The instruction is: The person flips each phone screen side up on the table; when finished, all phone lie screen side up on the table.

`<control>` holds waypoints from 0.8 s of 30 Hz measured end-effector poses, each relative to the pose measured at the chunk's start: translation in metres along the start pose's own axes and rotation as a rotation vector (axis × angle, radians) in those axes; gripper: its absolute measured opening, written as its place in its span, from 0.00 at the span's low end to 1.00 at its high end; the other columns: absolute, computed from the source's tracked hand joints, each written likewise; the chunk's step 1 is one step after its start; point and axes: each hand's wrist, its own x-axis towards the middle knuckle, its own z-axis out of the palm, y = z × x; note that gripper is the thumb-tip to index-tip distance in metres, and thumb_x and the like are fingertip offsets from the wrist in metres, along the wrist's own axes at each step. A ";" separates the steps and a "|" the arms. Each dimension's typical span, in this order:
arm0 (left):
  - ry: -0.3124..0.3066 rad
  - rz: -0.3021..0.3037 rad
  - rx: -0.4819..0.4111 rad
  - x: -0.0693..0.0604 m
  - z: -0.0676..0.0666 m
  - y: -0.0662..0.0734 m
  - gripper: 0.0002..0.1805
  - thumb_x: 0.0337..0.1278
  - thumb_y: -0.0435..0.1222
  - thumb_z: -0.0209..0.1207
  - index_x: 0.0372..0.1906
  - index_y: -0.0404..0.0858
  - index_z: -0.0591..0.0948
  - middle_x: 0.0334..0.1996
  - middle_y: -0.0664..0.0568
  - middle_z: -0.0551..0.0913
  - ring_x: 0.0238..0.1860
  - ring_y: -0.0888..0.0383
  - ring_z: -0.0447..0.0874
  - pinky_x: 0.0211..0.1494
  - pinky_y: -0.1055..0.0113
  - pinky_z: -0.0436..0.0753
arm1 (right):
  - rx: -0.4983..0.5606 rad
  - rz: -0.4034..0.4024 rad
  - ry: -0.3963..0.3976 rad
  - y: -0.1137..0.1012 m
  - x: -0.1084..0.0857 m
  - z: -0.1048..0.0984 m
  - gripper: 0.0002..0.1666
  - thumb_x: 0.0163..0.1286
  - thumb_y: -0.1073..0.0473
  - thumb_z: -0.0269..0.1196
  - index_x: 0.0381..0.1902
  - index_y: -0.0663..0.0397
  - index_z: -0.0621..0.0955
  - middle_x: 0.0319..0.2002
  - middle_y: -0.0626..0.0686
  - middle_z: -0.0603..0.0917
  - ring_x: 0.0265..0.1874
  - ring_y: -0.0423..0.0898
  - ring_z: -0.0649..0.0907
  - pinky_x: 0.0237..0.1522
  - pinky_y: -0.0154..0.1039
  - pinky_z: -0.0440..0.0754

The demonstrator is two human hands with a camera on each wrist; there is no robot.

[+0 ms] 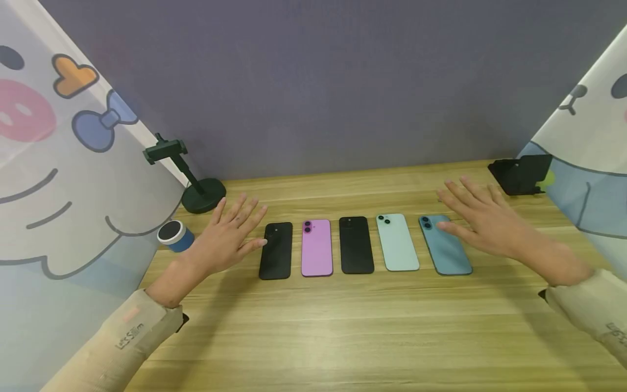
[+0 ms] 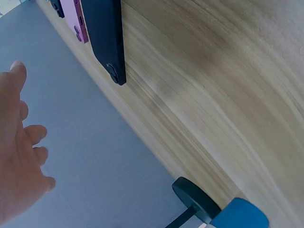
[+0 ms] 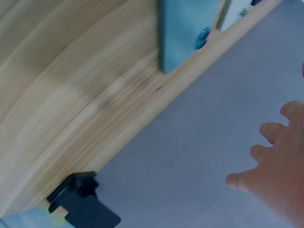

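Observation:
Several smartphones lie face down in a row on the wooden table. From left to right in the head view they are a black phone (image 1: 276, 251), a pink-purple phone (image 1: 317, 250), another black phone (image 1: 356, 246), a pale mint phone (image 1: 399, 244) and a blue phone (image 1: 448, 249). My left hand (image 1: 222, 239) hovers with fingers spread, just left of the leftmost black phone. My right hand (image 1: 485, 220), fingers spread too, hovers beside the blue phone and its thumb overlaps that phone's edge in view. Both hands hold nothing; the wrist views show them raised above the table.
A dark green phone stand (image 1: 203, 195) with a round base stands at the back left, near a blue-and-white jar (image 1: 176, 236) with a dark top. At the back right sits a black folding stand (image 1: 521, 174). A grey partition (image 1: 333, 87) rises behind the table, with cartoon-printed panels at both sides.

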 end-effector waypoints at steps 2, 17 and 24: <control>-0.025 -0.019 -0.041 -0.001 0.000 0.001 0.42 0.73 0.60 0.46 0.82 0.47 0.49 0.81 0.44 0.47 0.82 0.43 0.37 0.79 0.38 0.33 | 0.061 0.003 -0.026 -0.006 0.004 -0.002 0.48 0.75 0.38 0.56 0.82 0.42 0.48 0.82 0.56 0.44 0.81 0.57 0.40 0.74 0.69 0.34; -0.147 -0.183 -0.507 -0.016 0.010 -0.006 0.47 0.71 0.55 0.55 0.82 0.45 0.44 0.74 0.37 0.65 0.72 0.36 0.66 0.70 0.39 0.68 | 0.405 -0.133 -0.231 -0.091 0.082 0.011 0.52 0.69 0.28 0.56 0.81 0.31 0.47 0.77 0.54 0.62 0.61 0.54 0.80 0.58 0.55 0.78; -0.174 -0.239 -0.619 -0.023 0.024 -0.008 0.47 0.70 0.53 0.57 0.82 0.42 0.47 0.62 0.39 0.80 0.60 0.43 0.80 0.61 0.45 0.77 | 0.613 -0.212 -0.352 -0.141 0.136 0.032 0.51 0.70 0.32 0.60 0.81 0.34 0.49 0.70 0.55 0.72 0.36 0.46 0.82 0.40 0.42 0.80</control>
